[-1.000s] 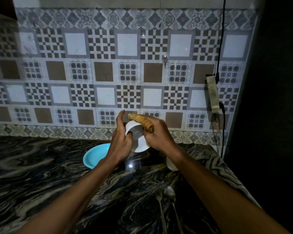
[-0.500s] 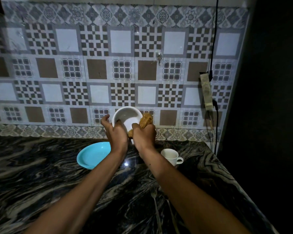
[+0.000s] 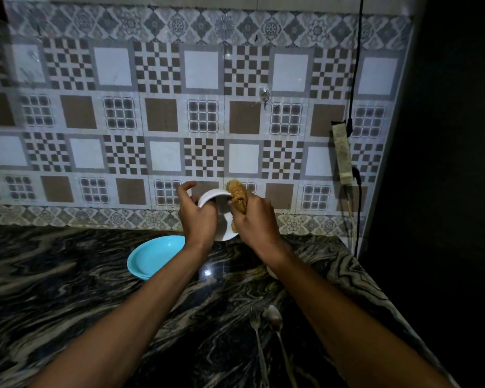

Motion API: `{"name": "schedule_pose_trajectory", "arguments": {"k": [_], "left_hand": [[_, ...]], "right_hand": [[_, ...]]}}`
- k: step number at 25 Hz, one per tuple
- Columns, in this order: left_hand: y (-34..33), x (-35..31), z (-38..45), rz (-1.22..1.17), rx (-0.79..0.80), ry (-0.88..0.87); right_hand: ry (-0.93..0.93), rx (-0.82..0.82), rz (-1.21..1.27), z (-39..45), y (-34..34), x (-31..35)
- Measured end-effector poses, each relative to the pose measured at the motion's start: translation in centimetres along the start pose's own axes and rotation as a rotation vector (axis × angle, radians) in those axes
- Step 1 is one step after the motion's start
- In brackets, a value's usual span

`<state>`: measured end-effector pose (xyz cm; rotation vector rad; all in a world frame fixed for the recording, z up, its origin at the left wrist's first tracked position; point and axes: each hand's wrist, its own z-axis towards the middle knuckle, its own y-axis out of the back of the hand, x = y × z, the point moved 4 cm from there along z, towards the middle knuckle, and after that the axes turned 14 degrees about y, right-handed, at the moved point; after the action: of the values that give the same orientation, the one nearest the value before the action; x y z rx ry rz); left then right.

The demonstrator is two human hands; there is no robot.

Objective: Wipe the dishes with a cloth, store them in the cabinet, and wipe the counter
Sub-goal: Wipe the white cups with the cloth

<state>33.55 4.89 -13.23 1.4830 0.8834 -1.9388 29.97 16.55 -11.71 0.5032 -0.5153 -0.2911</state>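
Left hand (image 3: 198,219) grips white bowl (image 3: 221,217) held in air above worktop (image 3: 67,289) back edge; right hand (image 3: 254,219) clutches cloth (image 3: 238,197) against it. Risk: bowl slips (thin rim grip), drops onto blue plate (image 3: 154,256).

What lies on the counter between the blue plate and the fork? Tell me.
Head view: bare marbled counter with a light glare spot, crossed above by the left forearm. Nothing else rests between the blue plate and the fork.

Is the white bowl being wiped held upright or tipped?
Tipped. The white ceramic bowl is lifted off the counter, its rim facing sideways; the left hand grips it while the right hand presses a bunched tan cloth against it.
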Motion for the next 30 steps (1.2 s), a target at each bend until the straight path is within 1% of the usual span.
{"name": "schedule_pose_trajectory", "arguments": {"k": [2,4,6,9,10,11,14,16,18,19,21,22,24,26,28,30], "left_hand": [[0.3,0.4,0.6,-0.085,-0.054,0.057],[0.5,1.1,1.3,-0.121,-0.077,0.123],[0.8,1.8,2.0,-0.129,-0.077,0.174],[1.1,2.6,2.7,-0.158,-0.101,0.25],[1.2,2.6,2.7,-0.17,-0.102,0.261],[1.2,2.7,2.8,-0.175,-0.093,0.259],[1.6,2.5,3.1,-0.179,-0.018,0.205],[2.0,2.2,2.9,-0.184,0.042,0.168],[2.6,2.0,2.5,-0.131,0.082,0.127],[2.7,2.0,2.2,-0.112,0.103,0.122],[2.7,2.1,1.7,-0.103,0.156,0.144],[2.7,2.1,1.4,-0.1,0.178,0.159],[2.8,1.9,1.0,-0.069,0.205,0.165],[2.8,1.5,0.8,-0.039,0.256,0.145],[2.8,1.4,0.6,0.006,0.327,0.142],[2.7,1.8,0.7,0.031,0.365,0.181]], "right_hand": [[-0.047,0.01,0.038,-0.5,-0.3,-0.4],[-0.07,0.044,0.075,-1.1,-0.7,-1.0],[-0.116,0.087,0.183,-1.9,-1.1,-1.3],[-0.255,0.132,0.409,-2.3,-0.9,-0.9],[-0.273,0.133,0.441,-2.2,-0.9,-0.7],[-0.253,0.137,0.447,-2.0,-0.9,-0.6],[-0.129,0.091,0.416,-1.8,-1.8,-0.6],[-0.133,0.019,0.435,-2.3,-2.4,-1.5],[-0.152,0.025,0.385,-2.4,-3.0,-2.0],[-0.169,0.045,0.309,-2.0,-3.0,-2.2],[-0.199,0.049,0.24,-1.4,-2.8,-2.6],[-0.192,0.032,0.275,-1.2,-2.6,-2.3],[-0.14,0.02,0.419,-0.9,-2.3,-1.6],[-0.085,0.057,0.522,-0.7,-2.0,-0.9],[-0.073,0.111,0.538,0.0,-1.7,-0.5],[-0.103,0.151,0.503,0.6,-1.7,-0.4]]}}
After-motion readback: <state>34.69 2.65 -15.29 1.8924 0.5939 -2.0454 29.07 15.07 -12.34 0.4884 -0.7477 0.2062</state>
